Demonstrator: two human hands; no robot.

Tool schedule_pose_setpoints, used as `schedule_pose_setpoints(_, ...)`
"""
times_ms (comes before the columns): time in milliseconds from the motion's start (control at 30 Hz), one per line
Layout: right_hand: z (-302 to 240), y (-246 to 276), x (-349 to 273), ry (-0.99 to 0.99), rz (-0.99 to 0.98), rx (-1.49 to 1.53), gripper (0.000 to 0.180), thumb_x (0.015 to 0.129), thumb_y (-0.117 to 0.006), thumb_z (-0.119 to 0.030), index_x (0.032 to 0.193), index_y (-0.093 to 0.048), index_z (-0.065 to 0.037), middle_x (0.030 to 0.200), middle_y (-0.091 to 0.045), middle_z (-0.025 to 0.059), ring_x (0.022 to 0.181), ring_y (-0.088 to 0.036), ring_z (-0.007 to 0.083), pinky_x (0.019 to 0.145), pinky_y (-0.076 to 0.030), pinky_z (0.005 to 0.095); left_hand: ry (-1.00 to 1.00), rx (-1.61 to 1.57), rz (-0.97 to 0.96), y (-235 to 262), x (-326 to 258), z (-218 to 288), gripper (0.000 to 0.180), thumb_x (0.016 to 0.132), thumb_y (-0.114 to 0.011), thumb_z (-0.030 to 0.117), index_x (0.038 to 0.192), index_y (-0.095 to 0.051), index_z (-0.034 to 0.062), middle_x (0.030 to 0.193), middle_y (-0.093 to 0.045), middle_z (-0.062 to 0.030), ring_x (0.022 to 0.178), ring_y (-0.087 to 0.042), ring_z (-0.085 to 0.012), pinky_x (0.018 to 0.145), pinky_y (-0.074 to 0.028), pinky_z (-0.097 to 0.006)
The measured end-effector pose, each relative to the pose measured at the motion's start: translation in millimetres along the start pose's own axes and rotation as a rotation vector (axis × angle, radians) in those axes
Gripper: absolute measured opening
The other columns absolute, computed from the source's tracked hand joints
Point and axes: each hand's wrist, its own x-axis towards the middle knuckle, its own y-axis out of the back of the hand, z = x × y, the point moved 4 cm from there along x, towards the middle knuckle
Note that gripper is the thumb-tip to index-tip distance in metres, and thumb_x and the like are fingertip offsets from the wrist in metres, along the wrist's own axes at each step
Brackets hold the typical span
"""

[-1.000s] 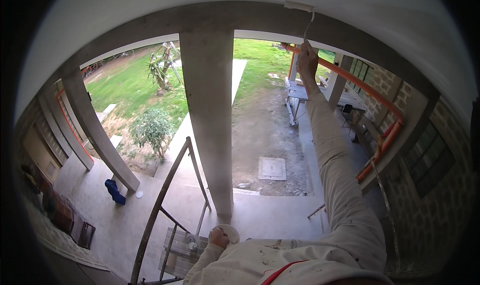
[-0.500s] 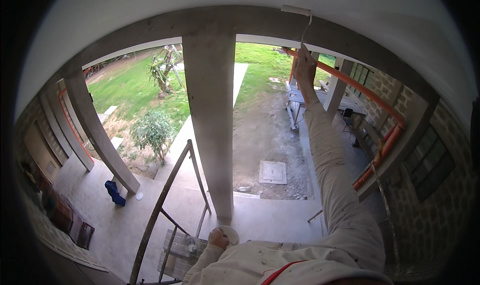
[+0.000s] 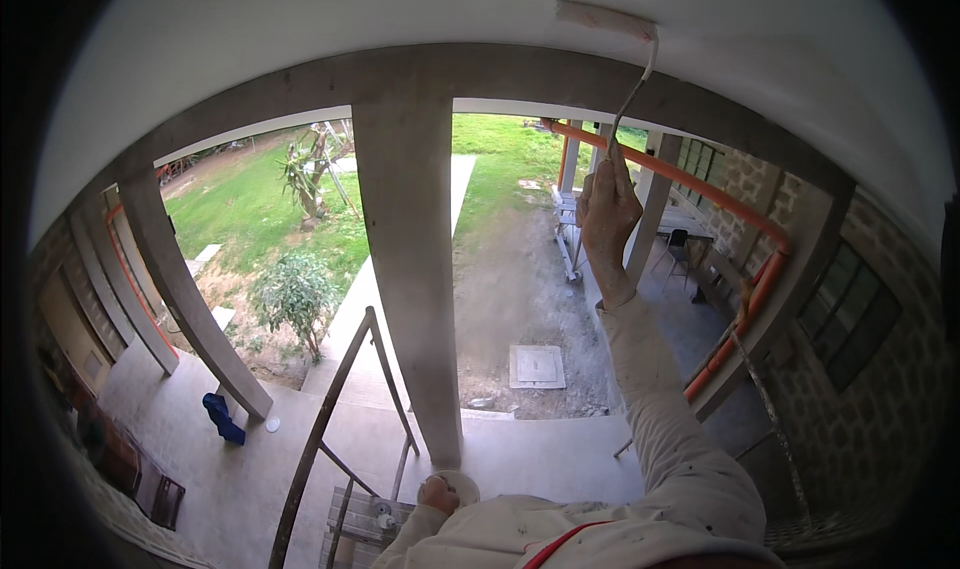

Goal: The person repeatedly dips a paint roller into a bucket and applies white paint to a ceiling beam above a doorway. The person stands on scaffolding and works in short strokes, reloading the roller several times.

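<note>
My right hand, raised in front of me, is closed around the lower end of a paint roller. Its thin bent rod rises to a pale, slim sleeve at the white ceiling, just on my side of the grey beam; whether the sleeve presses on the surface I cannot tell. Low in front of my body, my left hand grips the rim of a round whitish container. My body hides the container's lower part.
A metal frame with rails stands at the left, beside slatted boards. Ahead rises a grey column. An orange pipe runs along the right side. Far below lie the concrete floor and a blue object.
My right hand has come lower and nearer, with the roller now clear of the beam on the ceiling's nearer part. My view has tilted up slightly. The left hand stays at the container.
</note>
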Motion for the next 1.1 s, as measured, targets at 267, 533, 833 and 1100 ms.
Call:
schedule_pose_setpoints(267, -28, 6, -15, 0.148, 0.006, -0.036, 0.043, 0.110, -0.050, -0.016, 0.152, -0.049, -0.005, 0.064, -0.043, -0.0057, 0.049, -0.033, 0.0007, 0.039, -0.028, 0.0211, -0.091, 0.137, 0.007, 1, 3, 2, 0.015, 0.068, -0.068, 0.007, 0.079, -0.062, -0.0027, 0.077, -0.064, -0.0184, 0.071, -0.066, -0.0349, 0.063, -0.051, -0.046)
schedule_pose_setpoints(533, -67, 6, -25, 0.411, -0.059, 0.065, 0.042, 0.109, -0.051, -0.007, 0.150, -0.051, -0.003, 0.078, -0.048, -0.0041, 0.060, -0.039, 0.0028, 0.050, -0.033, 0.0211, -0.174, 0.227, -0.007, 6, -4, 14, 0.014, 0.070, -0.065, 0.009, 0.078, -0.065, -0.0024, 0.079, -0.066, -0.0250, 0.076, -0.067, -0.0436, 0.067, -0.052, -0.053)
schedule_pose_setpoints(833, -51, 4, -18, 0.298, -0.023, -0.063, 0.042, 0.111, -0.048, -0.014, 0.152, -0.049, -0.004, 0.075, -0.044, -0.0056, 0.058, -0.035, 0.0022, 0.049, -0.030, 0.0213, -0.151, 0.126, 0.043, -2, 3, -5, 0.015, 0.070, -0.065, 0.012, 0.076, -0.067, -0.0013, 0.080, -0.066, -0.0267, 0.079, -0.066, -0.0465, 0.070, -0.053, -0.054)
schedule_pose_setpoints(1100, 24, 3, 18, 0.158, 0.059, -0.137, 0.042, 0.111, -0.052, -0.021, 0.149, -0.053, -0.004, 0.067, -0.037, -0.0085, 0.056, -0.031, 0.0007, 0.048, -0.028, 0.0205, -0.086, 0.053, 0.038, 9, -12, 9, 0.014, 0.070, -0.067, 0.012, 0.078, -0.067, 0.0001, 0.082, -0.067, -0.0245, 0.082, -0.067, -0.0443, 0.072, -0.054, -0.053)
